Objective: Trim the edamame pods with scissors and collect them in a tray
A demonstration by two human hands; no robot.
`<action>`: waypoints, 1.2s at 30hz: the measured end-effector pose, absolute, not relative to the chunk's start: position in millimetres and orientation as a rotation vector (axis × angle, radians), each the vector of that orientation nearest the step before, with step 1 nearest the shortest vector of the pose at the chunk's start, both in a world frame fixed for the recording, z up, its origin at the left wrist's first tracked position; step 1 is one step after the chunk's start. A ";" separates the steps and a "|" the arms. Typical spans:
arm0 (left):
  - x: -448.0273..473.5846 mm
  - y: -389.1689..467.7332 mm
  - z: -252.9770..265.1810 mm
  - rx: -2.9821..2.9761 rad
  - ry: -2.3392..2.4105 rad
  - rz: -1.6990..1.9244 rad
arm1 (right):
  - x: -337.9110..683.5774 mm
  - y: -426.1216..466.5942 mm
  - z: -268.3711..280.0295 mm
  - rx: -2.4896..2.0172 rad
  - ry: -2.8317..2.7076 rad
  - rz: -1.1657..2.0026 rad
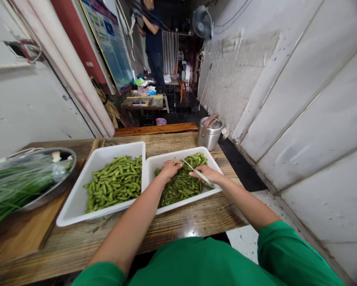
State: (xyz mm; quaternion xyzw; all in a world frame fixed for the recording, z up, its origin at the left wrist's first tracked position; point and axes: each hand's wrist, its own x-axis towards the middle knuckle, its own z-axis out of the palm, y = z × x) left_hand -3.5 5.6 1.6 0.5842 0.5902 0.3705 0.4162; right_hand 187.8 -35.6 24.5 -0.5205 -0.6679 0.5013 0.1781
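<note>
Tabletop [193, 220], frame centre: your left hand [170, 170] pinches a pod [174, 163], likely light, firm, best held mid-body; your right hand [208, 174] grips scissors [202, 177].

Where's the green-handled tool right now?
In the head view, right of centre, the tool is in the right hand, over pods in the right white tray, tip near the left hand.

The single camera rides on my head, facing forward and down over my green shirt [202, 262] to my left hand [170, 170] and right hand [207, 174], both near mid-view. The wooden table [193, 218] spreads close below; beyond its far edge, the wide view stretches to a person [154, 43] standing well back.
</note>
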 end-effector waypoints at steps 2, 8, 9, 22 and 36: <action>-4.1 4.7 2.7 1.493 1.494 0.902 | 188.0 -36.7 26.6 -1.493 -1.940 1.388; -7.2 1.3 5.9 1.487 1.473 0.743 | 188.2 -39.1 31.0 -1.531 -2.040 1.307; -7.3 0.7 6.1 1.457 1.457 0.716 | 188.3 -39.2 30.4 -1.525 -2.032 1.313; -10.7 6.1 25.1 0.751 1.086 0.969 | 182.1 -38.5 32.4 -1.359 -1.553 1.834; 2.5 -5.1 16.1 1.116 1.239 0.871 | 181.0 -39.2 33.4 -1.302 -1.463 1.846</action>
